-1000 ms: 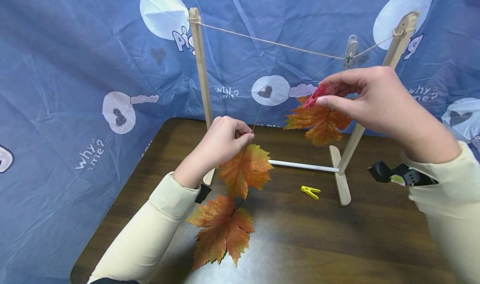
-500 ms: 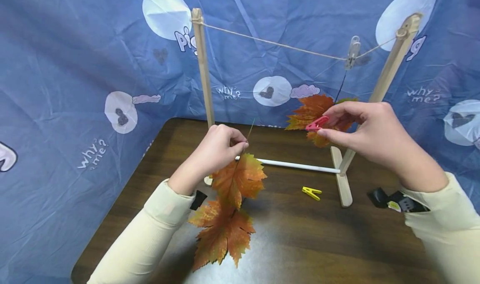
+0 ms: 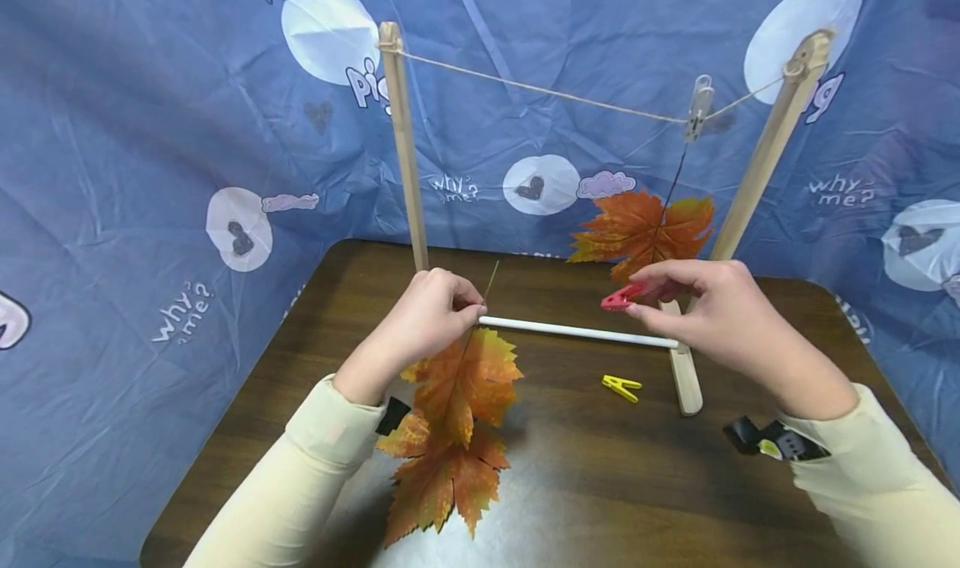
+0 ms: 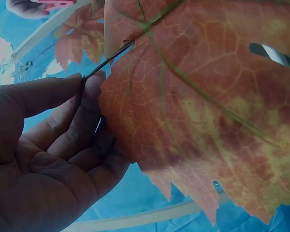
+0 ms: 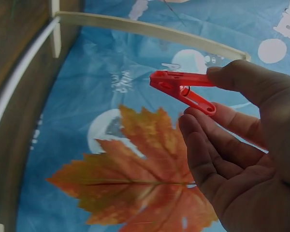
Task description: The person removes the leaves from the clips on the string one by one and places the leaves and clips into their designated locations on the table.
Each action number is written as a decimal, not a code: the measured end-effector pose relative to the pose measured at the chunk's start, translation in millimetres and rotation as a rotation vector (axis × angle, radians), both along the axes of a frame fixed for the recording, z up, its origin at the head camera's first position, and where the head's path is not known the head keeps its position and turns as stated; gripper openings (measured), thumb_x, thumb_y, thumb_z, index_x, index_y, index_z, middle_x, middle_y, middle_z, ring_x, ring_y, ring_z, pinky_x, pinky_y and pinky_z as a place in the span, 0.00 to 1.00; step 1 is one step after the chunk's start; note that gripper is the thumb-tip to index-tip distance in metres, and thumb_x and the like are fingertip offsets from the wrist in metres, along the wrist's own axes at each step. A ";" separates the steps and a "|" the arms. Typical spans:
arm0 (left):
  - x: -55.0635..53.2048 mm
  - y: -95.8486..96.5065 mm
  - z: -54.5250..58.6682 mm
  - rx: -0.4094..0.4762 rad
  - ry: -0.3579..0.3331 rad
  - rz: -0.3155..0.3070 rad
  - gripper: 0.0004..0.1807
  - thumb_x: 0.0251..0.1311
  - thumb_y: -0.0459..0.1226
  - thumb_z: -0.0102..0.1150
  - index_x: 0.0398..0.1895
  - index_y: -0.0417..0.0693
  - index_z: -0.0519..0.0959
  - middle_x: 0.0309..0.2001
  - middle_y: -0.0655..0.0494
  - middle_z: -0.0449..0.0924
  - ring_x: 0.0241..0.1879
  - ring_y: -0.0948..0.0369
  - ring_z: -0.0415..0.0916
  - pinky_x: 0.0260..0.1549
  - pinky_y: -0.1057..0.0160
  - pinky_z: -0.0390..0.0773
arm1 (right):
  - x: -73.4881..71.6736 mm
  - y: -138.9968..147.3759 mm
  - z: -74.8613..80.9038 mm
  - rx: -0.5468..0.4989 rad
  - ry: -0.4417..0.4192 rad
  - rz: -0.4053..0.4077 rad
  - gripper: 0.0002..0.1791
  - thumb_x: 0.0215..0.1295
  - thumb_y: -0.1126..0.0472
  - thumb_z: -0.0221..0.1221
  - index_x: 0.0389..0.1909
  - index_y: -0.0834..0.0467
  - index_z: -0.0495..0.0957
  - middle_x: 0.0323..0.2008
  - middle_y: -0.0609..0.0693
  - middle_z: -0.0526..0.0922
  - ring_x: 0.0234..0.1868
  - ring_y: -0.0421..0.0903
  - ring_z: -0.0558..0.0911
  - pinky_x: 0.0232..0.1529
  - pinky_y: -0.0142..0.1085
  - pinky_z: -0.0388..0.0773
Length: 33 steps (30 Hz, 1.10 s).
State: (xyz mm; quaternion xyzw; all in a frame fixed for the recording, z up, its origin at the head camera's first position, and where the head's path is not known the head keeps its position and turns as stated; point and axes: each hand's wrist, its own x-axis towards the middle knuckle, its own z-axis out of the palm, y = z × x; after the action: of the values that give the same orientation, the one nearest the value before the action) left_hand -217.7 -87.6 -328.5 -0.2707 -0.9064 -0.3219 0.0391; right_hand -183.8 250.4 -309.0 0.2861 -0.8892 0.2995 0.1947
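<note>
My left hand (image 3: 427, 318) pinches the thin stem of an orange maple leaf (image 3: 468, 380) between thumb and forefinger; the leaf hangs below the fingers. In the left wrist view its veined blade (image 4: 198, 96) fills the right side. Another orange leaf (image 3: 450, 476) lies on the table, partly covered by the held one. My right hand (image 3: 712, 326) pinches a red clothespin (image 3: 621, 297) by its handle ends, also plain in the right wrist view. Behind that hand a third leaf (image 3: 645, 226) hangs by its stem from a clear clothespin (image 3: 699, 109) on the string.
A twine line (image 3: 540, 90) runs between two wooden posts, left (image 3: 405, 143) and right (image 3: 772, 143). A white rod (image 3: 577, 331) joins the stand low down. On the brown table (image 3: 585, 493) lies a yellow clothespin (image 3: 622, 387). Blue printed cloth (image 3: 135, 134) stands behind.
My right hand has come down, away from the hanging leaf, with the red clothespin still pinched. My left hand has lowered slightly with its leaf, which now overlaps the one on the table more.
</note>
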 end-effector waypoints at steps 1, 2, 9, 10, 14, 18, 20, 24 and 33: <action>0.0 -0.6 -1.2 -0.004 0.002 0.001 0.06 0.62 0.30 0.65 0.30 0.42 0.89 0.26 0.61 0.84 0.29 0.62 0.76 0.34 0.60 0.77 | 0.1 0.1 -3.2 0.008 -0.007 -0.005 0.14 0.53 0.63 0.77 0.41 0.52 0.88 0.29 0.37 0.85 0.25 0.37 0.78 0.21 0.29 0.65; -0.1 -1.2 -2.2 -0.006 0.004 0.001 0.06 0.62 0.30 0.65 0.30 0.42 0.89 0.26 0.61 0.84 0.30 0.62 0.77 0.37 0.59 0.76 | -0.2 0.2 -6.7 0.014 -0.013 -0.007 0.14 0.53 0.63 0.77 0.41 0.52 0.88 0.29 0.37 0.85 0.25 0.37 0.79 0.22 0.29 0.65; -0.7 -5.8 -11.6 -0.007 0.011 -0.005 0.05 0.60 0.28 0.65 0.29 0.38 0.88 0.24 0.59 0.84 0.31 0.58 0.80 0.64 0.55 0.66 | 0.5 -1.3 -32.6 0.013 -0.077 0.014 0.14 0.52 0.65 0.77 0.39 0.54 0.87 0.31 0.39 0.86 0.32 0.39 0.84 0.32 0.31 0.74; -0.2 -6.3 -12.4 -0.010 0.000 0.004 0.04 0.60 0.28 0.66 0.29 0.38 0.88 0.24 0.59 0.84 0.31 0.58 0.80 0.60 0.56 0.70 | 1.1 -1.4 -36.0 0.011 -0.089 0.015 0.14 0.52 0.65 0.77 0.40 0.54 0.87 0.32 0.39 0.86 0.32 0.39 0.84 0.33 0.32 0.75; 2.4 -8.2 -14.6 -0.019 -0.040 0.036 0.04 0.60 0.30 0.67 0.30 0.39 0.88 0.25 0.59 0.84 0.30 0.59 0.79 0.39 0.57 0.77 | 1.8 -1.5 -48.4 -0.008 -0.115 0.030 0.14 0.53 0.65 0.77 0.41 0.55 0.88 0.32 0.40 0.85 0.31 0.39 0.84 0.34 0.33 0.79; 3.2 -9.9 -18.0 -0.031 -0.071 0.046 0.04 0.60 0.30 0.66 0.29 0.41 0.88 0.25 0.60 0.84 0.30 0.60 0.79 0.35 0.59 0.78 | 0.6 -2.5 -60.4 -0.012 -0.112 0.063 0.15 0.51 0.69 0.76 0.41 0.57 0.88 0.32 0.41 0.86 0.30 0.38 0.84 0.33 0.37 0.82; 3.1 -11.0 -20.4 -0.042 -0.080 0.044 0.05 0.60 0.30 0.65 0.28 0.42 0.88 0.25 0.61 0.84 0.29 0.61 0.78 0.34 0.59 0.78 | 0.7 -3.5 -65.8 -0.005 -0.141 0.073 0.15 0.51 0.70 0.76 0.41 0.59 0.88 0.32 0.43 0.86 0.30 0.38 0.84 0.32 0.39 0.82; 3.5 -13.2 -25.8 -0.073 -0.097 0.037 0.07 0.59 0.30 0.65 0.25 0.44 0.88 0.24 0.62 0.83 0.27 0.62 0.76 0.33 0.60 0.76 | 1.6 -5.3 -74.6 0.040 -0.265 0.046 0.13 0.53 0.68 0.75 0.41 0.61 0.87 0.33 0.45 0.87 0.32 0.38 0.84 0.32 0.40 0.82; 3.6 -15.6 -40.9 -0.132 -0.198 0.058 0.08 0.60 0.31 0.66 0.23 0.46 0.88 0.25 0.62 0.83 0.26 0.61 0.74 0.28 0.61 0.74 | 0.6 -4.3 -91.6 0.099 -0.419 0.011 0.12 0.52 0.67 0.74 0.38 0.60 0.85 0.31 0.43 0.85 0.33 0.43 0.84 0.36 0.42 0.81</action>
State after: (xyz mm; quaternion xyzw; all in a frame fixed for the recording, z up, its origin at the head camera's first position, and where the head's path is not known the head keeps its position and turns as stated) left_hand -214.1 -103.2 -369.4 -0.2132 -0.9325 -0.2856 -0.0594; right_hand -183.2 246.1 -400.6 0.2318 -0.9221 0.3095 -0.0103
